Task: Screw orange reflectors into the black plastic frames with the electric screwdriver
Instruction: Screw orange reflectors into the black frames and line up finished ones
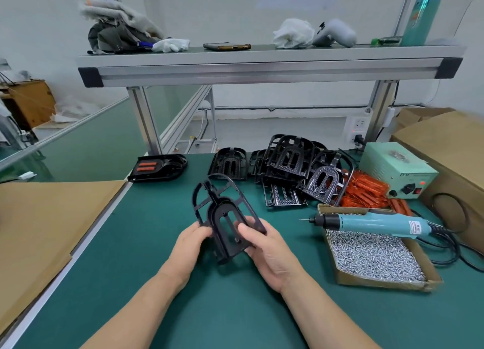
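Head cam: both hands, left (pixel 192 240) and right (pixel 264 246), curl around one black frame (pixel 225 212), lifted off the mat (pixel 222 309); screwdriver (pixel 372 221) untouched.

Black frame (pixel 226 217), orange reflectors (pixel 366 191), teal screwdriver (pixel 377 223), green mat (pixel 209 309).

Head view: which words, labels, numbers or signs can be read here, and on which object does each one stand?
"LED": on the front upper edge of the pale green power box.
Fainter print beside it on the same box: too blurred to read.
White label with red print on the electric screwdriver: too small to read.
black frame in the hands: no text visible.
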Demonstrator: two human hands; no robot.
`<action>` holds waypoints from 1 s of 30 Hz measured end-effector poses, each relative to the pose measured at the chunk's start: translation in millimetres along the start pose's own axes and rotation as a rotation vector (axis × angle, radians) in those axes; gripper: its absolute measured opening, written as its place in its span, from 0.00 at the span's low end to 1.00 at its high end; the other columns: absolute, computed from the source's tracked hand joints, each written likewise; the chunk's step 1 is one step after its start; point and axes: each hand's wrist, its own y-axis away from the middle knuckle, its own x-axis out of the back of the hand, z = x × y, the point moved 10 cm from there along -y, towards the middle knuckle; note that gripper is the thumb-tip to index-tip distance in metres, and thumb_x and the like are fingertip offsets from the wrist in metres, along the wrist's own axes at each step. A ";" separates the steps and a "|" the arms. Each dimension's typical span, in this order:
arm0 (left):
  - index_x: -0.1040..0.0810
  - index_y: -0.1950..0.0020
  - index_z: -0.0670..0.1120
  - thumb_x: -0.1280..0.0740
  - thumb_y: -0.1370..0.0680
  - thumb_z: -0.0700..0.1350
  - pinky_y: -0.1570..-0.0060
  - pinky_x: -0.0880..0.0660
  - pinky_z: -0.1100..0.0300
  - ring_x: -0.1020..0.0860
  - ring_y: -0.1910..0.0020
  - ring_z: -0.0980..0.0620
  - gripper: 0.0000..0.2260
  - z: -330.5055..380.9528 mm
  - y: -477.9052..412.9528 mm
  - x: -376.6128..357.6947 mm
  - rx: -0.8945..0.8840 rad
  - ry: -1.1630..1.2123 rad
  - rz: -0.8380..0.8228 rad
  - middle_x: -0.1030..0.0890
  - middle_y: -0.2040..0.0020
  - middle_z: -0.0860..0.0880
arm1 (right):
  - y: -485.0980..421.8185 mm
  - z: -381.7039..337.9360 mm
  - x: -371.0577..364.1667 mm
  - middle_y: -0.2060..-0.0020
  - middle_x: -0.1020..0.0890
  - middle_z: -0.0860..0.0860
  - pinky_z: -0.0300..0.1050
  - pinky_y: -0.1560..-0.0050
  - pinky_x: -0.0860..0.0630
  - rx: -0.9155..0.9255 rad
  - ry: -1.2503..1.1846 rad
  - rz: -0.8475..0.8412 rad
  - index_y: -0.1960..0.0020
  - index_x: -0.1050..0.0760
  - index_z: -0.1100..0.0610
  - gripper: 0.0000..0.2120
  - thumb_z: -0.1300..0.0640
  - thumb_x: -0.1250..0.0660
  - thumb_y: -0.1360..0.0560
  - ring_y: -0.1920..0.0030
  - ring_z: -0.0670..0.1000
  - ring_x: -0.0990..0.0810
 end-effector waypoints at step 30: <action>0.22 0.34 0.55 0.28 0.26 0.55 0.37 0.29 0.66 0.24 0.36 0.58 0.21 10.6 9.6 18.5 -0.264 -0.154 0.119 0.20 0.37 0.55 | 10.4 -32.9 54.5 0.61 0.14 0.54 0.41 0.73 0.28 0.155 0.469 0.467 0.54 0.31 0.59 0.09 0.55 0.35 0.19 0.73 0.50 0.24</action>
